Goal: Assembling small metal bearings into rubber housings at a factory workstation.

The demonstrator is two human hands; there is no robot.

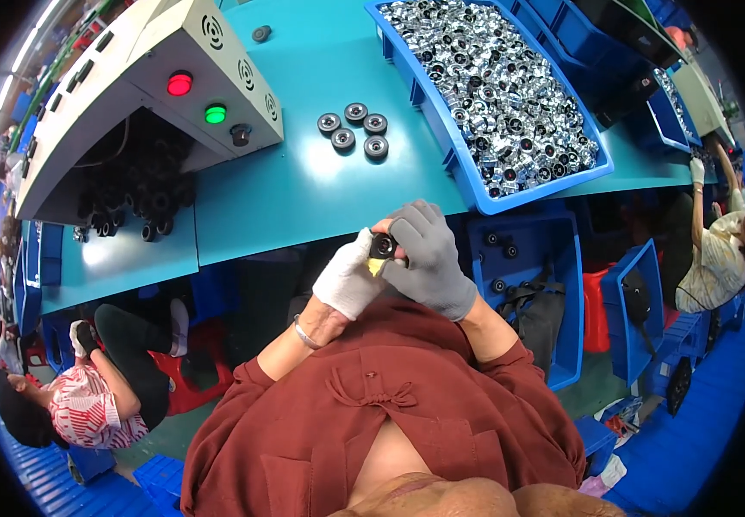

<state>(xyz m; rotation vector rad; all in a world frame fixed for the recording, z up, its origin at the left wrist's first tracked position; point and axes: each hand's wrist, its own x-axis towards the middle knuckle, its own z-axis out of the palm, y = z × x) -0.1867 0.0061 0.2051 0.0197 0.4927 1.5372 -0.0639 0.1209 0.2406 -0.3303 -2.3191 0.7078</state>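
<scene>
I hold a small black part (382, 246) between both gloved hands, close to my chest, below the table (304, 189) edge. My left hand (348, 277), in a white glove, is closed under it, with a yellow bit (376, 267) at the fingertips. My right hand (424, 258), in a grey glove, wraps over it. The step in hand appears to be fitting or checking the part. Any next move calls for a steady pinch. Five black discs (353, 129) lie on the table; a blue bin (493, 95) of shiny parts stands right.

Both gloved hands raised together at chest, left (348, 277), right (427, 256), fingertips pinching
</scene>
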